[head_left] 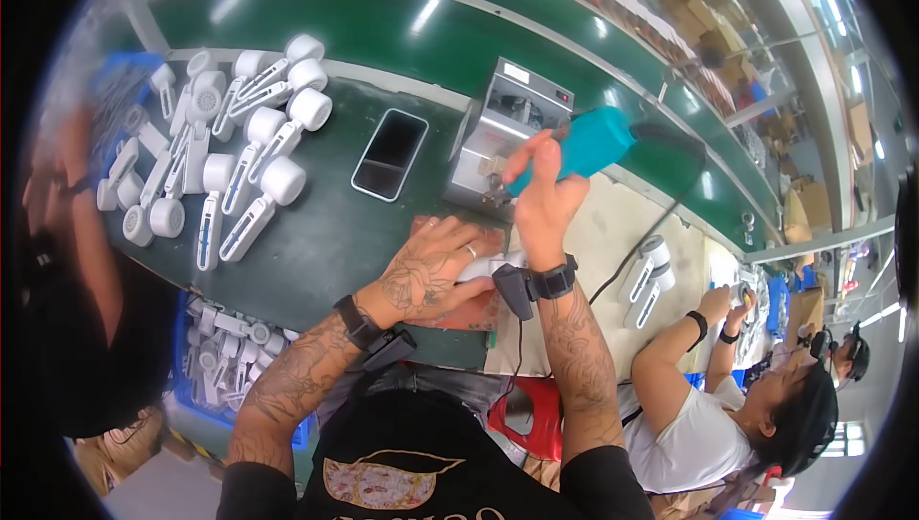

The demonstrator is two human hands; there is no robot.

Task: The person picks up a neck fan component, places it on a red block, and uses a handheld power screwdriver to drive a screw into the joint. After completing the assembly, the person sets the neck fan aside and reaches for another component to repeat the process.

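Note:
My right hand (550, 204) is wrapped round a teal electric screwdriver (595, 140), its cable trailing off to the right. The driver's tip points down and left, close to the front of a grey metal box (479, 151) that looks like a screw feeder. My left hand (428, 269) presses a white plastic part (479, 269) down on a reddish mat (469, 317). That part lies mostly under my fingers and behind my right wrist, so its full shape is hidden.
Many white round-headed handles (258, 151) lie on the green bench at left, near a phone (391, 154). A blue crate (230, 352) below holds more. Further white pieces (649, 281) lie at right. Co-workers sit on both sides; a black cable (646, 237) crosses the bench.

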